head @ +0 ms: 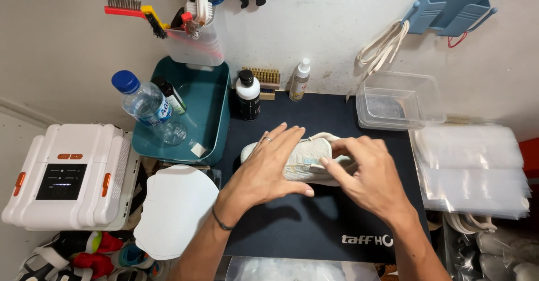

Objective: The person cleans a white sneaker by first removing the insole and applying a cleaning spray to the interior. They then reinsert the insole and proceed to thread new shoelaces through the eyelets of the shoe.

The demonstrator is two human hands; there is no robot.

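A white knit sneaker (306, 160) lies on its side on a dark work mat (314, 225). My left hand (269, 166) rests flat over its toe half, fingers spread, a ring on one finger and a thin band at the wrist. My right hand (368, 177) covers the heel half, its fingertips pinching at the middle of the upper. Both hands press on the shoe, hiding much of it.
A teal basin (210, 96) at the left holds a water bottle (147, 106) and a small dark bottle. A tub of brushes (196, 37), a black bottle (247, 94), a spray bottle (300, 80), a clear container (398, 100), plastic bags (471, 166) and a white case (64, 174) surround the mat.
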